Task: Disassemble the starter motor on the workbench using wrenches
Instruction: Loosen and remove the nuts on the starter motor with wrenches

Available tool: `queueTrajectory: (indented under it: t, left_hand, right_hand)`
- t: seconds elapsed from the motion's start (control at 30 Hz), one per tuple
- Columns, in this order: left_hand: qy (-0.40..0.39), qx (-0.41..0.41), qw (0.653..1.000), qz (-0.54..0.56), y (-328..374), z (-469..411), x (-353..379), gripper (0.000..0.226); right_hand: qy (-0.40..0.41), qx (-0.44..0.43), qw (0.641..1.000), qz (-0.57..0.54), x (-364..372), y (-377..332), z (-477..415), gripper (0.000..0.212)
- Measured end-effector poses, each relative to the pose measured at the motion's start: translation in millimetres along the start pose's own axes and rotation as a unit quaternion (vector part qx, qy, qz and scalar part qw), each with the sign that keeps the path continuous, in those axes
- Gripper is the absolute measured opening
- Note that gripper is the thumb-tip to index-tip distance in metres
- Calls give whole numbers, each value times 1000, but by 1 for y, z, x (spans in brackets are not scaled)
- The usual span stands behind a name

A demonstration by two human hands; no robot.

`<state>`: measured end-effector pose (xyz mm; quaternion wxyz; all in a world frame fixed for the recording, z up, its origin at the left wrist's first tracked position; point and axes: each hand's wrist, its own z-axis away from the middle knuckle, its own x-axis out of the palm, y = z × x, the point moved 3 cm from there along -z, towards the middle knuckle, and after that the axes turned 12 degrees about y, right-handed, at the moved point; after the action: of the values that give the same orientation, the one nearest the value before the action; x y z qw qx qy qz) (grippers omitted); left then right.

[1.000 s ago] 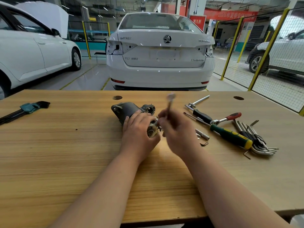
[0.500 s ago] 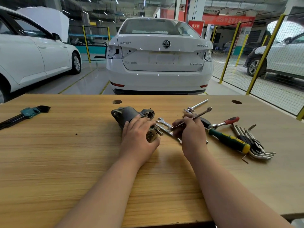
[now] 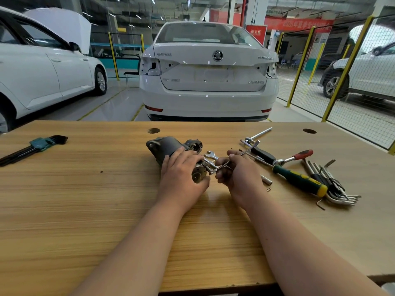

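The dark grey starter motor (image 3: 164, 147) lies on its side in the middle of the wooden workbench (image 3: 85, 199). My left hand (image 3: 181, 176) rests on top of it, fingers draped over the body and thumb by its metal end. My right hand (image 3: 237, 174) grips a thin silver wrench (image 3: 249, 149) whose near end sits at the motor's end fitting; its far end points up to the right. A second open-ended wrench (image 3: 210, 154) lies just behind, between my hands.
Right of my hands lie a green-and-yellow screwdriver (image 3: 299, 180), a red-handled ratchet (image 3: 297, 157), a T-handle bar (image 3: 259, 133) and a fan of silver hex keys (image 3: 335, 189). A black hex key set (image 3: 32, 147) lies far left. White cars stand beyond the bench.
My right hand swung the wrench from upright down to the right, then brought its near end in against the motor's end. My left hand stayed on the motor.
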<state>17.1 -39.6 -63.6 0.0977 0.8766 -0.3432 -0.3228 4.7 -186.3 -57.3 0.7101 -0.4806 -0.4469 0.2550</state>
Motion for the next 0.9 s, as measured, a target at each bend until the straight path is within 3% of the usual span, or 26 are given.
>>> queueTrajectory:
  t: [0.37, 0.57, 0.9]
  left_hand:
    - [10, 1, 1000, 6, 0, 0, 1, 48]
    - [5, -2, 1000, 4, 1, -1, -1, 49]
    - [-4, 0, 1000, 0, 0, -1, 0, 50]
  right_hand:
    - [55, 78, 995, -38, -2, 5, -3, 11]
    - [22, 22, 999, -18, -1, 1, 1, 10]
    - [-43, -164, 983, 69, 1, -11, 13, 14]
